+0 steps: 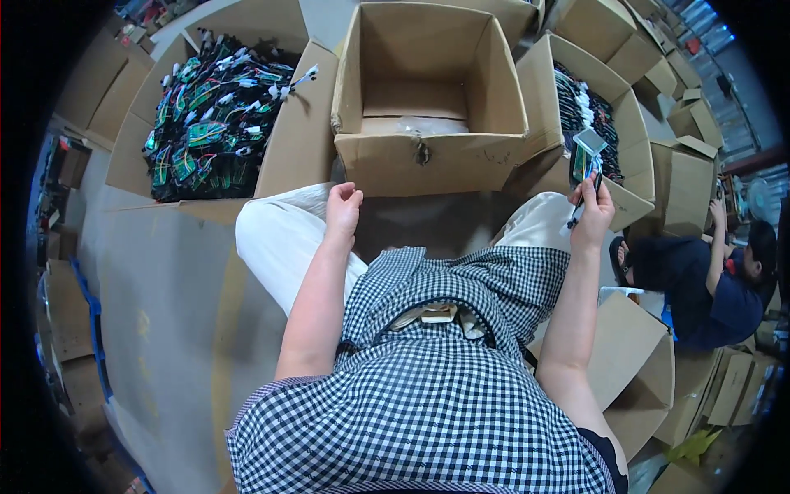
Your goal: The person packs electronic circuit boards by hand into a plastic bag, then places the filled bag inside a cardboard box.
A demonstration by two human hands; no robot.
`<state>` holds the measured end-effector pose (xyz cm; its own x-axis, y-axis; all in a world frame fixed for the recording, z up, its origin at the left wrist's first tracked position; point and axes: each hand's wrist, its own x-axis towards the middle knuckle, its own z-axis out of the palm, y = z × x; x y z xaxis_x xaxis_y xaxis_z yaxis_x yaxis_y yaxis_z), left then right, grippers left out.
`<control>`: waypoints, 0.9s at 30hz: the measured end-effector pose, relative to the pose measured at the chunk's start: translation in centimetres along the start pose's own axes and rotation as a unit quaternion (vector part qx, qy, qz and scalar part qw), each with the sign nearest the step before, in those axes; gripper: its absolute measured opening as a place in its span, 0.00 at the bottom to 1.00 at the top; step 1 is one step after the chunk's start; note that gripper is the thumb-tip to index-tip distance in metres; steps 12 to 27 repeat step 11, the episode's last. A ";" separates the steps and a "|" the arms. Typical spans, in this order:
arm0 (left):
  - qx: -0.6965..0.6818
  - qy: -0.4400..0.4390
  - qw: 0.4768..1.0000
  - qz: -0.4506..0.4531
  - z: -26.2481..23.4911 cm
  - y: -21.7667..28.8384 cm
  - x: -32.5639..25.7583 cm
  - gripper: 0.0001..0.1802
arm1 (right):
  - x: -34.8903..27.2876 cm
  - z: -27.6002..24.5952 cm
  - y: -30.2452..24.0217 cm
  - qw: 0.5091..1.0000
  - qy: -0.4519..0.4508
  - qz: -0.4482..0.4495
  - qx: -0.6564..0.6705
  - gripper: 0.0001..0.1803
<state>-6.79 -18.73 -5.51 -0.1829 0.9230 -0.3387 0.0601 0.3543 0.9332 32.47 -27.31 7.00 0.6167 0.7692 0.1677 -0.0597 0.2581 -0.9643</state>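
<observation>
Risk is seen mainly at the right hand (591,216), whose fingers are pinched on a small green circuit board with wires (585,158), held above the flap of the right carton (625,115). If the pinch is loosened, the board could be dropped between the cartons, or its hanging wires could be caught on the flap edge. The left hand (341,210) is loosely curled and holds nothing, just before the empty middle carton (428,156). Open room is found only over this carton; the left carton of boards (210,115) stands close beside it.
</observation>
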 end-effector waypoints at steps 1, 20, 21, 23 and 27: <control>-0.001 -0.001 1.000 0.002 0.0 -0.8 0.4 0.18 | -0.3 -0.1 0.0 1.000 0.004 0.001 -0.006 0.06; 0.472 0.043 0.791 0.387 6.0 6.7 2.7 0.30 | -1.4 0.0 -0.1 1.000 0.003 -0.001 0.003 0.08; 0.472 0.043 0.791 0.387 6.0 6.7 2.7 0.30 | -1.4 0.0 -0.1 1.000 0.003 -0.001 0.003 0.08; 0.472 0.043 0.791 0.387 6.0 6.7 2.7 0.30 | -1.4 0.0 -0.1 1.000 0.003 -0.001 0.003 0.08; 0.472 0.043 0.791 0.387 6.0 6.7 2.7 0.30 | -1.4 0.0 -0.1 1.000 0.003 -0.001 0.003 0.08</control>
